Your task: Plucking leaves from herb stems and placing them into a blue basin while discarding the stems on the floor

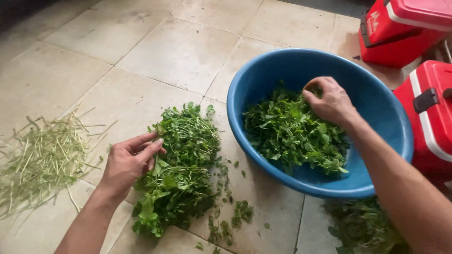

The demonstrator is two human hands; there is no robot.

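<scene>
A heap of leafy green stalks (181, 174) lies on the tiled floor in front of me. My left hand (128, 162) rests on the heap's left edge, fingers together and pinching at a few stems. A large blue basin (376, 101) stands to the right, holding picked green leaves (287, 134). My right hand (329, 101) is inside the basin, fingers curled over the far side of the leaves; what it holds is hidden.
A pile of pale bare stems (40, 160) lies at the left. Two red cooler boxes (400, 28) (431, 115) stand at the right. More greens (360, 226) lie below the basin. Loose leaf bits (230, 216) scatter on the tiles.
</scene>
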